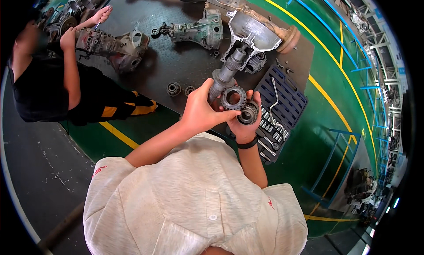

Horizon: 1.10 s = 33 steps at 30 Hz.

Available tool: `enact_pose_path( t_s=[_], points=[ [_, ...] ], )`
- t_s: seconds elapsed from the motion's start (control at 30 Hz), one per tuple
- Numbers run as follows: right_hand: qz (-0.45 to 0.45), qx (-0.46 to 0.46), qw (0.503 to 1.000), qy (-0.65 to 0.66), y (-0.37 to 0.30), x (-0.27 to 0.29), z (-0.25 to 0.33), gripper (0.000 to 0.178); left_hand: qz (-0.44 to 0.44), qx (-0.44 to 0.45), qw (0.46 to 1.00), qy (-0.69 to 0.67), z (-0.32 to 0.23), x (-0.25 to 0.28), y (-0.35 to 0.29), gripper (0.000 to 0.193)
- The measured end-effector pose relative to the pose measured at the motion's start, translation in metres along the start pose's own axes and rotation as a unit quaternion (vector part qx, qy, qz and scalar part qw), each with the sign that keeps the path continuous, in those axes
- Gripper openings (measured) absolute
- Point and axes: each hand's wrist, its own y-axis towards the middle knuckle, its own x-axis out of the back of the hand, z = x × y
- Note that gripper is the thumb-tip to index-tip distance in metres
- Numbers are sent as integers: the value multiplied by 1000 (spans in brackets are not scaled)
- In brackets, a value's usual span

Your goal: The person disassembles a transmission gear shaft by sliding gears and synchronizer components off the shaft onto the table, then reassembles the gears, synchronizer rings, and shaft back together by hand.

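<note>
Dark workbench [154, 76] before us

An open tool case [294, 103] lies to our right; beside a metal shaft [230, 67], our left hand [198, 108] grips a toothed ring [241, 99], our right hand [245, 131] holds a gear [253, 112] just beside it.

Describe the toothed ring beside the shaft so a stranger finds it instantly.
Find the dark workbench, then the left hand and right hand at its near edge. Between them, beside the thick shaft, is the toothed ring. Pictured just above the lower ring, it stands out by its chunky outer teeth.
</note>
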Motion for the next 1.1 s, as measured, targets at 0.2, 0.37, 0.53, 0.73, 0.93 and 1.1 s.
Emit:
enact_pose_path(
  t_s=[0.2, 0.37, 0.53, 0.73, 0.93, 1.1],
  points=[
    [-33, 24, 999, -35, 0, -1, 0, 47, -16, -32, 999, -33, 1, 4, -3, 62],
    [-33, 41, 997, -59, 1, -17, -6, 49, 7, -5, 996, -85, 7, 12, -3, 65],
    [-93, 25, 995, -32, -1, -22, -7, 51, -14, 22, 991, -131, 16, 24, 0, 59],
    [-83, 36, 995, -28, 1, -24, -12, 52, -20, -12, 993, -113, 18, 42, 6, 60],
    [-79, 73, 994, -37, 7, -32, -17, 58, 50, 11, 997, -60, 11, 52, 1, 65],
    [-101, 70, 975, -183, 14, -58, -8, 59, 76, 35, 994, -73, 8, 55, -6, 60]
  ],
)
